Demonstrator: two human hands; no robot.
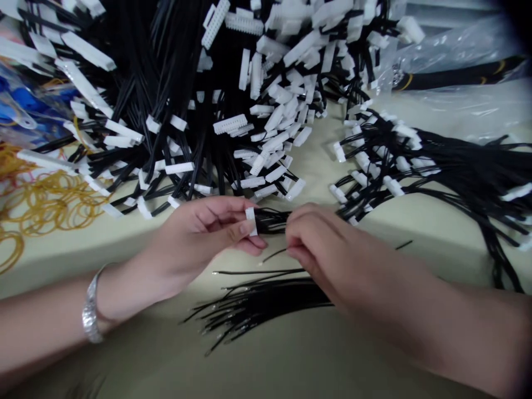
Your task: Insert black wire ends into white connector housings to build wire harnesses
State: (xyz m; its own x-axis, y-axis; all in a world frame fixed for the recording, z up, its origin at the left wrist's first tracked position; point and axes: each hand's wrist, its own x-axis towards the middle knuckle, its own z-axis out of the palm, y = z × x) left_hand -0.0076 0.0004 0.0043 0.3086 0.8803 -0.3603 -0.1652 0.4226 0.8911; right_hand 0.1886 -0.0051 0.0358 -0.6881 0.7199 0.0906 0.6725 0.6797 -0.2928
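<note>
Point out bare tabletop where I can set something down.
Bare tabletop shows on the near side of the loose black wires. A smaller patch lies between the left hand and the yellow bands. The far side is crowded with white connectors.

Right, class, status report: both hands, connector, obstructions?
Left hand pinching white connector, attached wires trailing rightward. Right hand gripping black wire. Right hand partly hiding loose bundle.

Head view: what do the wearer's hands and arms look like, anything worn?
Left hand: no glove; a shiny, silver-coloured bracelet with a textured surface at the wrist. Right hand: no glove, no bracelet visible. No sleeves in view.
</note>
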